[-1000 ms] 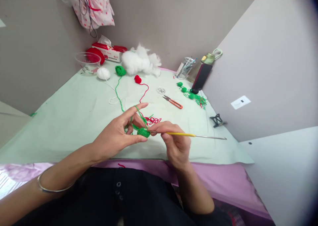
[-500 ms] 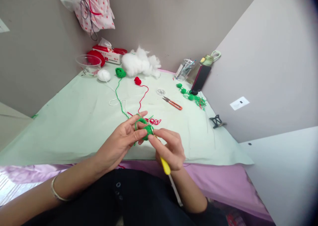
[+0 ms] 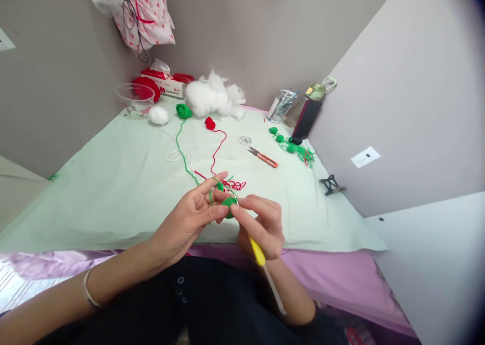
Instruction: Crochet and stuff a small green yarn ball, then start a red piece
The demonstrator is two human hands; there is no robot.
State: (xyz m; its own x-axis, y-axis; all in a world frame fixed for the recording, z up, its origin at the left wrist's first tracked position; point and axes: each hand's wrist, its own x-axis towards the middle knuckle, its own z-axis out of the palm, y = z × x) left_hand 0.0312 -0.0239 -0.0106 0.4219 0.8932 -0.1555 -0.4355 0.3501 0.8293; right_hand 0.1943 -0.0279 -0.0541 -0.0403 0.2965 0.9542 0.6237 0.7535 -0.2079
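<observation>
Green crocheted piece (image 3: 229,208): held just above the near part of the counter (image 3: 132,183), between the person's two hands. Clock centred on the piece, twelve pointing away from the person.

Left hand (image 3: 193,213) at nine o'clock; its grip pinches the piece between thumb and fingers. Index finger extended, with a green strand running from it down to the work.

Right hand (image 3: 263,224) at four o'clock; its grip is closed around the yellow-handled hook (image 3: 258,253). Fingertips are at the piece's right edge.

Key relation, from where I stand: hook's long axis runs five to eleven, tail end toward the person, tip meeting the right edge of the piece. Whether the tip passes through a stitch, I cannot tell. Piece looks roundish, no clear long axis. Neither hand is nearer; both are at it, left gripping.

Surroundings: green yarn ball (image 3: 184,111) at eleven, well apart; orange-handled snips (image 3: 264,157) at one; small green balls (image 3: 291,148) between one and two.
</observation>
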